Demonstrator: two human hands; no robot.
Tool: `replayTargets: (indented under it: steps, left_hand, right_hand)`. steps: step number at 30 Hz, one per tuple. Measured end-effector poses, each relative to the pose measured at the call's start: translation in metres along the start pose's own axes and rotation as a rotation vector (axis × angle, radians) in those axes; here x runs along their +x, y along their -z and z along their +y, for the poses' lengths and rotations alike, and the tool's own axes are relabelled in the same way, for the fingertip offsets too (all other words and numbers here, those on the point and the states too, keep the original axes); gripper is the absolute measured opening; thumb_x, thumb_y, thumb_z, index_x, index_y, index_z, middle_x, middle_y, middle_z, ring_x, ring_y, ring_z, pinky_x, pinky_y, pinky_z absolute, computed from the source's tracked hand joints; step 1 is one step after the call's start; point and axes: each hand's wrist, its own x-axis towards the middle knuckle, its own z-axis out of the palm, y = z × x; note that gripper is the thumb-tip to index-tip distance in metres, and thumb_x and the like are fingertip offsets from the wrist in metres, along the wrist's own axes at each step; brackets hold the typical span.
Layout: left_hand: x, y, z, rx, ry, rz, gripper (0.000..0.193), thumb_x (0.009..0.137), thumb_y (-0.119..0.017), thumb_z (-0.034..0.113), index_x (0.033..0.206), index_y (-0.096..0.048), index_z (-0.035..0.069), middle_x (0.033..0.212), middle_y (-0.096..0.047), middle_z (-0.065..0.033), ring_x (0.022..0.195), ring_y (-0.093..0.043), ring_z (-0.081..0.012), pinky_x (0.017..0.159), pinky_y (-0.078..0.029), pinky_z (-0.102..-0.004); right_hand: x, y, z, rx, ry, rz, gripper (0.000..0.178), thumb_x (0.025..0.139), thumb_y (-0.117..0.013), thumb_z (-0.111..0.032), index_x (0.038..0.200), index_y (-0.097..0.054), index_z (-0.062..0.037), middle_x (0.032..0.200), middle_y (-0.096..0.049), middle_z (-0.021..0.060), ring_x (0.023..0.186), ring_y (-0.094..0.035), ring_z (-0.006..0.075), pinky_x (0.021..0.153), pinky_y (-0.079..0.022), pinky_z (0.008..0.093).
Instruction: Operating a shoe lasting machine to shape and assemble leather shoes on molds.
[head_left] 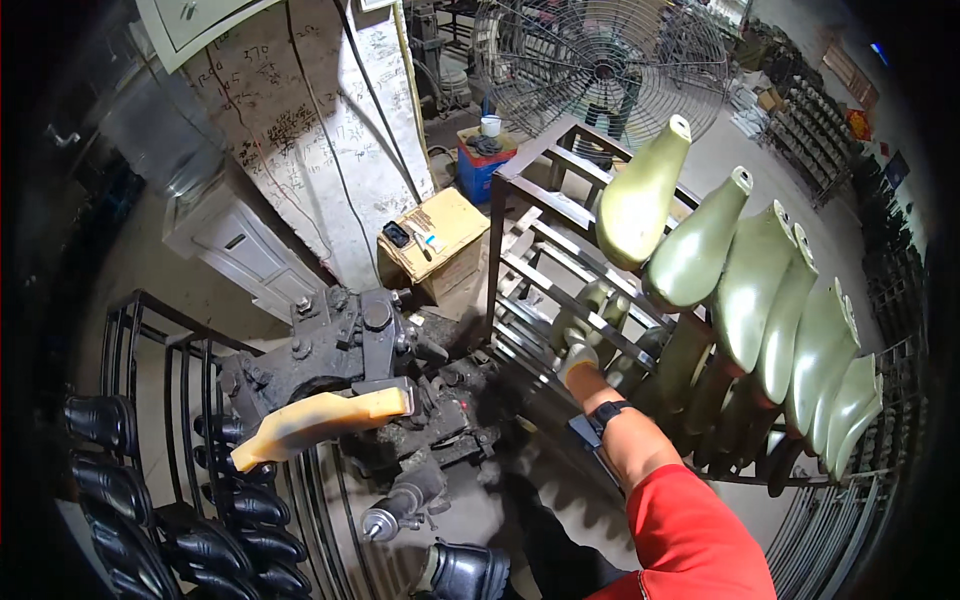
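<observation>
My right arm in a red sleeve (pixel 690 535), with a dark watch (pixel 605 415) at the wrist, reaches into a metal rack (pixel 535 180). My right hand (pixel 578 358), in a pale glove, is beside an olive-green boot last (pixel 572 322) on the lower level; its fingers are too hidden to show whether they grip it. Several glossy olive boot lasts (pixel 680 262) slant along the rack's top, wide ends low. My left hand is out of view. Near the lower edge is a black boot (pixel 468 572); what supports it is hidden.
A dark, greasy machine (pixel 350 335) with a yellowish curved pad (pixel 325 418) stands left of the rack. Black shoes (pixel 225 535) fill racks at lower left. Beyond are a cardboard box (pixel 445 235), a blue-and-red bin (pixel 482 165) and a large caged fan (pixel 603 70).
</observation>
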Motion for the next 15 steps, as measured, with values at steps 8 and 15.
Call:
replayTargets:
  steps: [8,15]
  left_hand:
    - [0.043,0.0,-0.019,-0.137,-0.037,-0.17,0.017,0.088,-0.078,0.007,0.105,-0.076,0.01,0.098,-0.076,-0.0025,0.088,-0.073,-0.0216,0.084,-0.059,-0.0374]
    - [0.002,-0.094,0.014,0.375,-0.337,-0.237,0.038,0.105,-0.072,0.039,0.118,-0.071,0.003,0.105,-0.07,-0.0007,0.099,-0.06,-0.013,0.091,-0.052,-0.0356]
  right_hand:
    - [-0.361,0.09,0.016,-0.638,-0.272,-0.662,0.073,0.101,-0.074,-0.043,0.156,-0.05,0.0,0.137,-0.067,0.0128,0.123,-0.064,0.025,0.105,-0.052,0.0433]
    - [-0.536,0.065,-0.037,-0.542,0.344,-0.778,0.112,0.082,-0.086,0.004,0.171,-0.018,0.0011,0.147,-0.061,0.0132,0.127,-0.063,0.0207,0.11,-0.051,0.0354]
